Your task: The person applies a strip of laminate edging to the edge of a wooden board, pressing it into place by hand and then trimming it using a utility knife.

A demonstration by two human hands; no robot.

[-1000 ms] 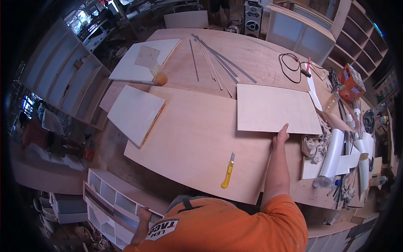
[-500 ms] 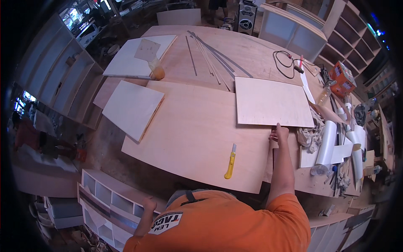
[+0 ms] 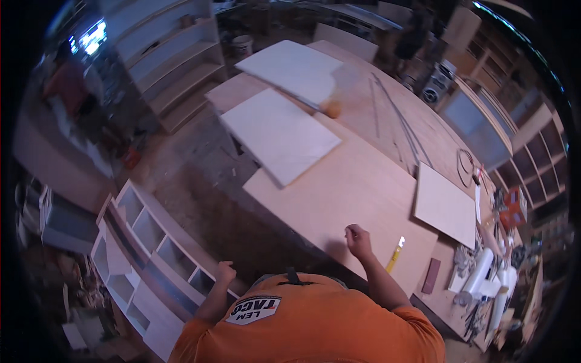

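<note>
My right hand (image 3: 359, 241) hovers over the near edge of a large plywood sheet (image 3: 357, 187), fingers curled in, with nothing visible in them. A yellow utility knife (image 3: 396, 254), its blade showing, lies on the sheet to the right of that hand. My left hand (image 3: 226, 273) is loosely closed at my side, near a low compartmented cabinet (image 3: 145, 236), and no object shows in it. Ahead and to the left a pale rectangular panel (image 3: 281, 133) overhangs the sheet's left side. Another pale panel (image 3: 446, 202) rests at the sheet's right end.
Farther back lie a third white panel (image 3: 290, 69), an orange-brown container (image 3: 331, 109) and thin strips (image 3: 402, 118). A reddish-brown block (image 3: 431, 276), white rolls (image 3: 478, 272) and crumpled material crowd the right end. A tall shelf unit (image 3: 175, 66) stands left; another person (image 3: 69, 91) is beyond.
My view has swung to the left. My right hand has let go of the right panel's near edge and moved left over the sheet. The reddish-brown block now shows fully.
</note>
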